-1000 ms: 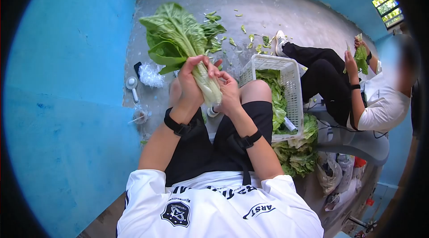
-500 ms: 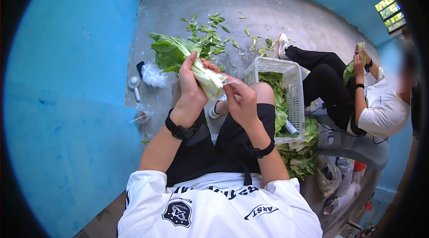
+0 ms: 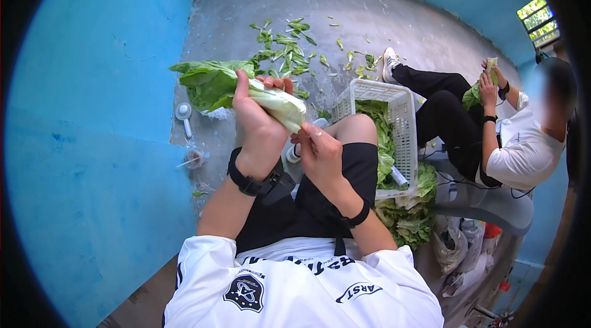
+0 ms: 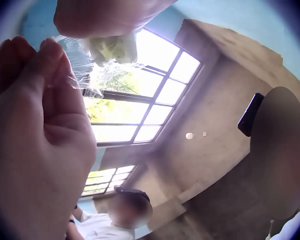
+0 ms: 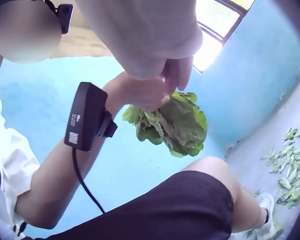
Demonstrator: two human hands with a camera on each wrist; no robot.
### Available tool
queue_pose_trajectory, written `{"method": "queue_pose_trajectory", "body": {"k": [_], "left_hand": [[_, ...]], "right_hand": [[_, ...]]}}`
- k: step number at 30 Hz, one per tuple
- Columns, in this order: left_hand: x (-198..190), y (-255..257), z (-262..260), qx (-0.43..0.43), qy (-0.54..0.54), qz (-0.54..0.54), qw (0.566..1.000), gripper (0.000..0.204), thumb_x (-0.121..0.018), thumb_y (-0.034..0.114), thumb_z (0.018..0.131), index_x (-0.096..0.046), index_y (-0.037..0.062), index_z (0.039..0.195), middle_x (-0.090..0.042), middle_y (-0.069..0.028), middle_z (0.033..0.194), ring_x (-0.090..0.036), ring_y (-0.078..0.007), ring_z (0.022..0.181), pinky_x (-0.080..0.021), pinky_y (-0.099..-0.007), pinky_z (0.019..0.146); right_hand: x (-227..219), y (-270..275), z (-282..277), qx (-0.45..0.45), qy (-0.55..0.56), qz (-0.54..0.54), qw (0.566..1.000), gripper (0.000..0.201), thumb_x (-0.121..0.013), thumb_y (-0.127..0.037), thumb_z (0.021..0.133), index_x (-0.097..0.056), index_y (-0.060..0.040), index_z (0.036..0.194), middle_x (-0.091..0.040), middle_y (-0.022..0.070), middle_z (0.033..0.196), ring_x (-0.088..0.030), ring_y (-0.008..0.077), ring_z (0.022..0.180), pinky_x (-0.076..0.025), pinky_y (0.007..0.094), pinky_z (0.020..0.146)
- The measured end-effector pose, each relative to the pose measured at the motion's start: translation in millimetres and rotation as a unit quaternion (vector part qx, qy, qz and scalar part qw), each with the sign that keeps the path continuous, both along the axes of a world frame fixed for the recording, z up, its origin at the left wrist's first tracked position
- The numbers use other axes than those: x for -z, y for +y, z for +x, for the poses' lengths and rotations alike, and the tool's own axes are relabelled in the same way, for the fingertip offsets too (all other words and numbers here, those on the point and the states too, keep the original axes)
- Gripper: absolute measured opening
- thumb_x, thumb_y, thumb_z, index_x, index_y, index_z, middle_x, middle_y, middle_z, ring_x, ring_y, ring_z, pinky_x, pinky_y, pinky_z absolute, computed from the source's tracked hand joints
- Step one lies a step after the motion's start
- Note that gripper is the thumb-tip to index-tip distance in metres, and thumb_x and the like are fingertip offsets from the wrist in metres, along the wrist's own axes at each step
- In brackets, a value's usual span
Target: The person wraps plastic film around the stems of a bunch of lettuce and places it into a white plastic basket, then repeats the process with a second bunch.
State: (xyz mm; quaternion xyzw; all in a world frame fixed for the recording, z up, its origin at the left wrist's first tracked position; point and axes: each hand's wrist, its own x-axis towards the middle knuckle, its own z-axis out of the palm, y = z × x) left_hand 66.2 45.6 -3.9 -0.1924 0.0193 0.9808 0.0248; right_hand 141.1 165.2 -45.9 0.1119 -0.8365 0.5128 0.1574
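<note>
A head of leafy lettuce (image 3: 280,106) lies across my left hand (image 3: 258,119), pale stalk end to the right and green leaves to the left. The left thumb and fingers grip it around the middle. Just below the stalk end is my right hand (image 3: 320,152), its thumb and fingertips pinched together. In the left wrist view the right hand pinches clear plastic film (image 4: 92,82), which stretches to the pale lettuce base. The right wrist view shows the leafy end (image 5: 180,122) beyond both hands.
A white plastic crate (image 3: 409,137) of lettuce heads stands right of my knee, with more lettuce (image 3: 409,217) piled beside it. Loose leaves (image 3: 289,51) litter the floor ahead. A white handheld fan (image 3: 183,111) lies near the blue wall. Another person (image 3: 523,131) sits at right holding lettuce.
The lettuce has come down from upright and turned to lie nearly level, leaves to the left. My right hand has moved from beside the stalk to just below its end, pinching film.
</note>
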Motion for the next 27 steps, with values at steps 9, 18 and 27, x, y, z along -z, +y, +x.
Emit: {"method": "queue_pose_trajectory", "body": {"k": [9, 18, 27], "left_hand": [[5.1, 23.5, 2.9, -0.071, 0.088, -0.292, 0.950, 0.042, -0.066, 0.044, 0.087, -0.047, 0.0070, 0.092, -0.050, -0.0017, 0.082, -0.054, -0.0123, 0.074, -0.051, -0.0356, 0.093], [-1.4, -3.1, 19.1, 0.078, 0.355, -0.310, 0.878, 0.036, -0.051, 0.020, 0.097, -0.045, 0.0002, 0.126, -0.051, -0.0166, 0.124, -0.054, -0.0334, 0.117, -0.039, -0.0502, 0.106], [-7.3, -13.3, 20.2, 0.108, 0.363, -0.335, 0.863, 0.054, -0.066, 0.009, 0.087, -0.041, 0.0029, 0.134, -0.058, -0.0156, 0.116, -0.054, -0.0293, 0.118, -0.044, -0.0435, 0.101]], "right_hand": [[-15.1, -2.3, 16.1, -0.075, -0.270, -0.386, 0.879, 0.020, -0.055, -0.008, 0.097, -0.061, 0.0091, 0.104, -0.067, 0.0115, 0.083, -0.067, 0.0156, 0.073, -0.056, 0.0266, 0.071], [-15.8, 21.8, 16.3, -0.116, -0.284, -0.513, 0.802, 0.023, -0.053, -0.015, 0.099, -0.057, 0.0062, 0.109, -0.066, 0.0122, 0.088, -0.067, 0.0165, 0.077, -0.057, 0.0298, 0.076], [-28.2, 23.9, 22.1, -0.146, -0.243, -0.470, 0.836, 0.025, -0.052, -0.017, 0.100, -0.056, 0.0059, 0.110, -0.067, 0.0145, 0.089, -0.067, 0.0181, 0.075, -0.056, 0.0302, 0.072]]}}
